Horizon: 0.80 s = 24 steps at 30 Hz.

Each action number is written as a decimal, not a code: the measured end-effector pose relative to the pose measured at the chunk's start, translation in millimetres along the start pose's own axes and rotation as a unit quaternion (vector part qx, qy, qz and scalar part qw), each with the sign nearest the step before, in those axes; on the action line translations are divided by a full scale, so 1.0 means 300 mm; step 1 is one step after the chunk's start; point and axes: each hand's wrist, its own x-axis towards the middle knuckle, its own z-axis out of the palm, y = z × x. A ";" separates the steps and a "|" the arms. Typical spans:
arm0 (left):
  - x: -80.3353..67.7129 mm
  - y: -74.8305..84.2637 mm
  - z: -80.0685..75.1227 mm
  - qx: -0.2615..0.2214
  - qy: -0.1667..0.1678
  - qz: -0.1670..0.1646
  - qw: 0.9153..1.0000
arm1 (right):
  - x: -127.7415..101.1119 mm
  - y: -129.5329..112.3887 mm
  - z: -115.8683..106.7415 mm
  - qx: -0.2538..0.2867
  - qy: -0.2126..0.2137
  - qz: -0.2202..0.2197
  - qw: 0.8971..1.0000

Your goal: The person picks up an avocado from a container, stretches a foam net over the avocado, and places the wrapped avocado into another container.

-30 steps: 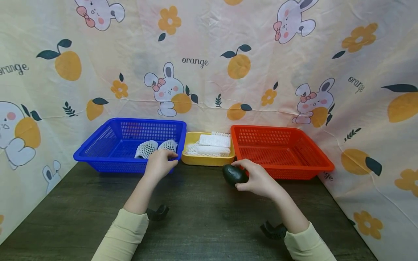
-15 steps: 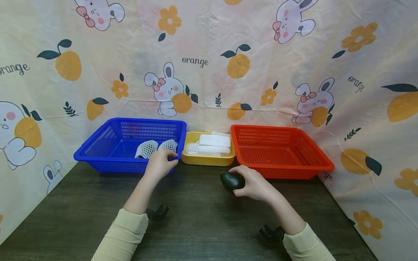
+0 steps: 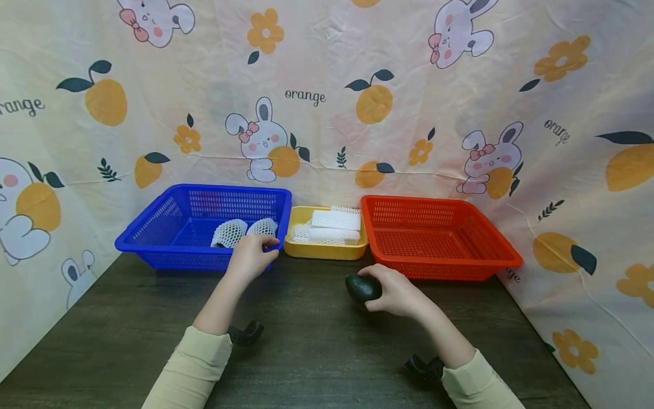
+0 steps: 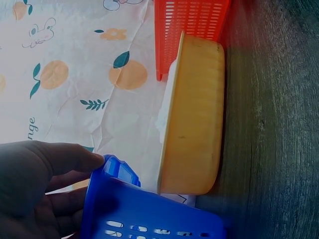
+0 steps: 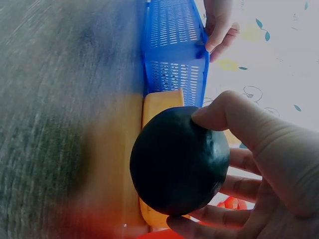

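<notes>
A dark green avocado is gripped between the thumb and fingers of my right hand, in front of the red basket. In the right wrist view the avocado fills the middle, its smooth rounded side facing the camera. My left hand is at the near right corner of the blue basket; the left wrist view has its thumb and fingers pinching the basket's rim. Inside that basket lie two dark fruits in white foam net sleeves, partly hidden by the left hand.
Between the two baskets stands a yellow tray of stacked white foam net sleeves. The red basket is on the right. Behind them hangs a printed cloth. A dark wooden table stretches in front.
My right hand has moved slightly left and nearer to me, carrying the avocado a little away from the red basket. The left hand stays at the blue basket's rim.
</notes>
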 end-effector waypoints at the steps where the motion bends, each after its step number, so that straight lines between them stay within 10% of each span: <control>1: 0.000 -0.001 0.000 -0.001 0.000 0.001 1.000 | 0.000 0.000 0.001 0.000 -0.001 0.000 1.000; 24: -0.001 -0.009 -0.002 -0.007 -0.009 0.021 1.000 | 0.003 0.013 0.030 -0.005 -0.019 -0.003 1.000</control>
